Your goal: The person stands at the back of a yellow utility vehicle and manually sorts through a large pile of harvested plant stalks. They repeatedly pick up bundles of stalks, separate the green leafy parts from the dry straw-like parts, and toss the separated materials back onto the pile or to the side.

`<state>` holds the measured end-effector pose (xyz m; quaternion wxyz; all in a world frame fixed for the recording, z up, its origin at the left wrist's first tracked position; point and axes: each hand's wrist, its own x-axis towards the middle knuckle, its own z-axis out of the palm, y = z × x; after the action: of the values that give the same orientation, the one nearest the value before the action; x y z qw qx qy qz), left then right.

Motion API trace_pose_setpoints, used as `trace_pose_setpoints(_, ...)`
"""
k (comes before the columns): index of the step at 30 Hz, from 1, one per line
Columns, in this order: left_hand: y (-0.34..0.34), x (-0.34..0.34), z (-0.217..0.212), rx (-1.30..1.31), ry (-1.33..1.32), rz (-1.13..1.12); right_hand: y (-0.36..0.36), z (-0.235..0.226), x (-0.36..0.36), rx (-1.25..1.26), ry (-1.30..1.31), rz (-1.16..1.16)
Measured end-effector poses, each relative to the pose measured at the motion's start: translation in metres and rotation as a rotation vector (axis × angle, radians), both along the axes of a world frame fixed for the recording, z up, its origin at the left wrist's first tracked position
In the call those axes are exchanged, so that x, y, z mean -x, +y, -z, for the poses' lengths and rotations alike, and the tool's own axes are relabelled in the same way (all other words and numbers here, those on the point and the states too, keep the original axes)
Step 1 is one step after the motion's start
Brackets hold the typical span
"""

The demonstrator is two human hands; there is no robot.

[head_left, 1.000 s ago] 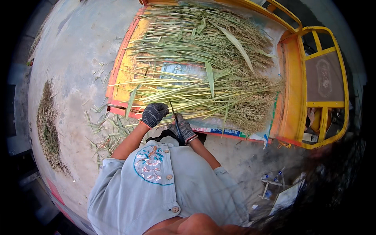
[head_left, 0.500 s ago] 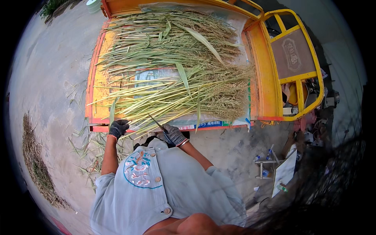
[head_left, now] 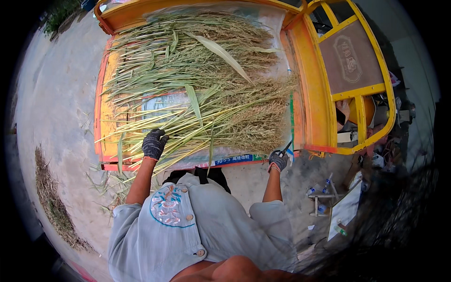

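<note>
The grey-gloved left hand (head_left: 155, 144), grip unclear, should align long yellow-green stalks (head_left: 185, 135); the grey-gloved right hand (head_left: 278, 161), grasping dark metal scissors (head_left: 283, 151), should keep clear.

Main print: long strip along near edge of plastic sheet (head_left: 188, 162) under the stalks (head_left: 188, 70). Blue section (head_left: 232, 160) w/ white nos. + chars, incl. hyphenated figs; pale section (head_left: 203, 165) just L of it w/ reddish chars, too sm. to make out; green section (head_left: 260, 157) at R end w/ light figs, partly legible. Brown panel (head_left: 348, 61) in yellow cart frame (head_left: 389, 89): lg. pale chars inside a curvy outlined badge, tilted. Bluish patch (head_left: 162, 105) btwn stalks: faint marks, illegible.
</note>
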<state>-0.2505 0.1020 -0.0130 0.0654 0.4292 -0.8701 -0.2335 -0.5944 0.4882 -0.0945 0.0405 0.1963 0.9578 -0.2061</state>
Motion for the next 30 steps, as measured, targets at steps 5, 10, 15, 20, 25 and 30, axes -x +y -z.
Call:
trace_pose_setpoints(5, 0.035, 0.164, -0.003, -0.081, -0.326, 0.38, 0.003, -0.005, 0.086, -0.042, -0.157, -0.053)
trace_pose_setpoints(10, 0.045, 0.203, 0.052, -0.115, -0.591, 0.279, 0.007, 0.009, 0.127, -0.41, -0.43, -0.413)
trace_pose_setpoints(15, 0.043, 0.186, 0.046, -0.17, -0.452, 0.221, -0.011, -0.017, 0.141, -0.3, -0.591, -0.303)
trace_pose_setpoints(20, 0.032, 0.18, 0.006, -0.288, -0.079, 0.22, -0.009, -0.011, 0.11, 0.56, 0.143, -0.406)
trace_pose_setpoints(25, 0.044, 0.16, -0.041, -0.446, 0.024, 0.083, -0.137, -0.109, 0.047, 1.345, -0.582, -0.17)
trace_pose_setpoints(30, 0.063, 0.127, -0.07, -0.313, 0.124, 0.18, -0.227, -0.114, 0.037, 1.455, -0.791, 0.425)
